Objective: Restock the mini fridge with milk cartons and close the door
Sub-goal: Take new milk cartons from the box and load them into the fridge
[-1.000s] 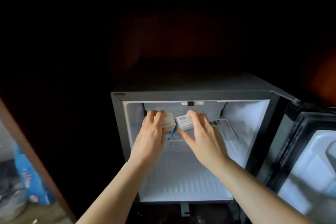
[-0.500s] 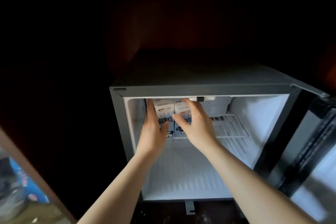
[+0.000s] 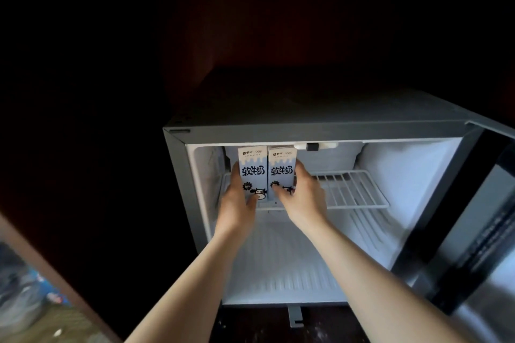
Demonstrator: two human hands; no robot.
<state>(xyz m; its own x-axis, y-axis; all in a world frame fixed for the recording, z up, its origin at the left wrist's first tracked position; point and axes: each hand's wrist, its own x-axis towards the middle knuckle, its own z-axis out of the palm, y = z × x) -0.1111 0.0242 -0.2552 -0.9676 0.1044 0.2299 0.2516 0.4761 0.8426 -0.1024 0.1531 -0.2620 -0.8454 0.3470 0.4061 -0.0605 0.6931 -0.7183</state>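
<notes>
The mini fridge stands open, its door swung out to the right. On the left end of its wire shelf, two milk cartons stand upright, touching side by side. The left hand clasps the left carton, and the right hand clasps the right carton. Both must let go and draw straight back; the right is nearer the door.

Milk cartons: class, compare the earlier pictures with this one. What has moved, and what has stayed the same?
The two cartons, left carton and right carton, were tipped with their tops facing the camera; now they stand upright side by side on the wire shelf, fronts facing out. The left hand and right hand have gone further in with them and keep their grip. The fridge door stays open.
</notes>
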